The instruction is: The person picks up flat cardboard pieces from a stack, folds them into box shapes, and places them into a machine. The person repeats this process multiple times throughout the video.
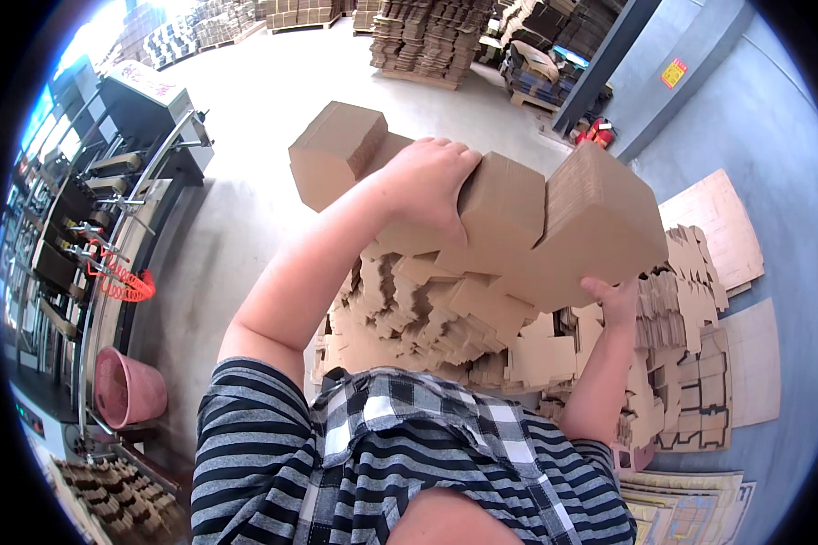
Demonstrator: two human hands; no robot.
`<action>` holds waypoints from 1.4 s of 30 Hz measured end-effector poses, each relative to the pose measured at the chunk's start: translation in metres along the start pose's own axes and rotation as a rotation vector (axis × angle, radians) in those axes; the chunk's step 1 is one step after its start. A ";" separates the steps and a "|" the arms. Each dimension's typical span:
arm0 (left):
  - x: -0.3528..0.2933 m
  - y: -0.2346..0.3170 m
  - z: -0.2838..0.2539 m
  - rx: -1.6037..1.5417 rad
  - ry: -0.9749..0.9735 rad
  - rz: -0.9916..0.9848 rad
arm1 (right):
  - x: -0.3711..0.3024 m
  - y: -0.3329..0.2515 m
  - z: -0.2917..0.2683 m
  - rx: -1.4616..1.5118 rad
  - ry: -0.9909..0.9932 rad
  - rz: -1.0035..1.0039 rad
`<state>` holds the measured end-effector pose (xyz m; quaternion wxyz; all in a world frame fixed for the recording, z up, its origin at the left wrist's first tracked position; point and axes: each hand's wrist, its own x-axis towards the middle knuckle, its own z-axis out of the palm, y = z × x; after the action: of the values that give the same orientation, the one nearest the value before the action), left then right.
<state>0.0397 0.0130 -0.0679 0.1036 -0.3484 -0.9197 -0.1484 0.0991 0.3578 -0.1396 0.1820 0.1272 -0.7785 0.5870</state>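
Observation:
A thick stack of brown die-cut cardboard sheets (600, 222) is held up in front of me, tilted, with notched edges and block-like flaps. My left hand (427, 186) grips it within a notch left of the middle, thumb on the near face and fingers over the top edge. At the lower right side, my right hand (616, 298) clasps the stack; its thumb shows on the near face while the other fingers are hidden behind. Beneath the held stack lie loose piles of similar cardboard pieces (409, 300), partly covered by it.
To the left stands a long machine (109, 209) with a red coiled hose (132, 286). A pink bucket (132, 389) sits beside it. More cardboard sheets (704, 391) rest along the blue wall (745, 118) at right. Tall cardboard stacks (427, 41) on pallets stand at the back.

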 end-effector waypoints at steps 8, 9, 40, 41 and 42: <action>-0.003 -0.003 0.005 -0.011 0.062 0.037 | -0.008 0.010 -0.020 -0.135 -0.020 0.114; -0.005 -0.003 0.004 -0.005 0.062 0.035 | -0.009 0.005 -0.022 -0.181 -0.033 0.183; -0.003 -0.003 0.013 -0.016 0.120 0.067 | 0.019 -0.159 0.004 -0.545 0.025 -0.497; -0.002 -0.003 0.014 -0.011 0.117 0.069 | 0.019 -0.170 0.017 -0.677 -0.016 -0.514; -0.002 -0.003 0.013 -0.005 0.118 0.070 | 0.021 -0.176 0.027 -0.789 -0.069 -0.488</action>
<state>0.0378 0.0143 -0.0814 0.1620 -0.3713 -0.8988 -0.1675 0.1487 0.2833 0.0161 0.3233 0.2472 -0.8952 0.1816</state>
